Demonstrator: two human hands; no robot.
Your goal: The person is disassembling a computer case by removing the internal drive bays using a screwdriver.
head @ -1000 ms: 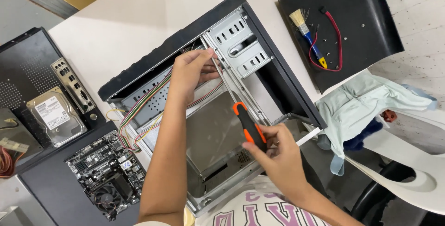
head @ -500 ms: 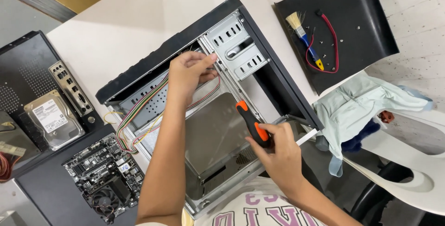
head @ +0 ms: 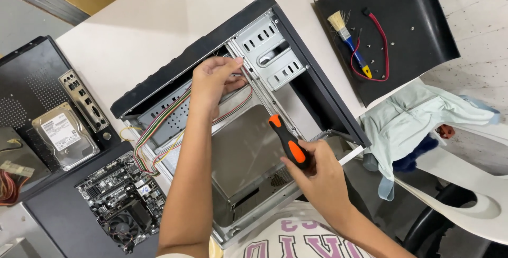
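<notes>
An open black computer case [head: 312, 73] lies on its side on the table, its bare metal inside facing up. My left hand [head: 211, 81] reaches into it near the silver drive cage [head: 267, 49], fingers pinched at the cage's edge; whether it holds something small I cannot tell. My right hand [head: 317, 171] grips a screwdriver [head: 286, 141] with a black and orange handle, its tip pointing up toward the cage. Coloured ribbon wires [head: 159, 141] run along the case's left side.
A motherboard [head: 119, 202], a hard drive [head: 63, 134] and a rear port plate [head: 82, 99] lie at left on black panels. At upper right a black side panel [head: 413, 9] carries a brush [head: 349, 41], red cable and loose screws. A white chair with cloth [head: 423, 120] stands right.
The view has drifted slightly. My left hand stays at the drive cage and my right hand keeps the screwdriver, shifted a little toward the cage.
</notes>
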